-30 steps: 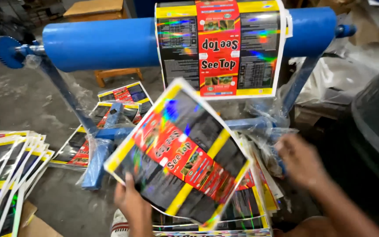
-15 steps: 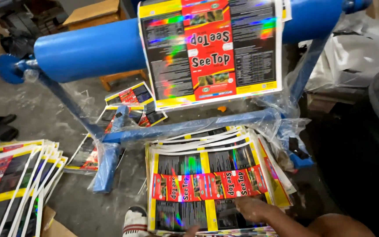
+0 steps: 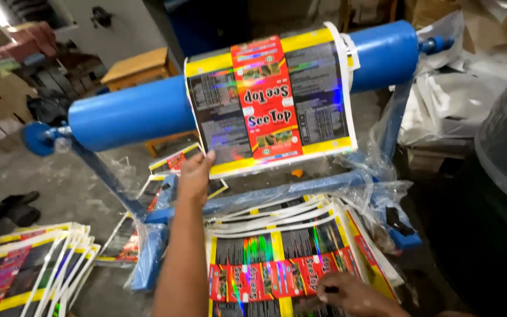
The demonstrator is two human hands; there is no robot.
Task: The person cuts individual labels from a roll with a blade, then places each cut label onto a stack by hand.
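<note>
With the previous sheet now laid on the stack (image 3: 300, 258) under the flattened right hand (image 3: 347, 293), the left hand (image 3: 196, 176) has risen to pinch the lower left corner of the printed sheet (image 3: 268, 103) draped over the blue roller (image 3: 130, 111).

One blue roller (image 3: 130, 111), two hands, one wooden stool (image 3: 139, 67), three stacks of printed sheets.

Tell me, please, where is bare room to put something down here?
Bare floor lies left of the blue frame, between the sandals and the left sheet pile. Under the roller, the sheet stack crowds everything.
</note>
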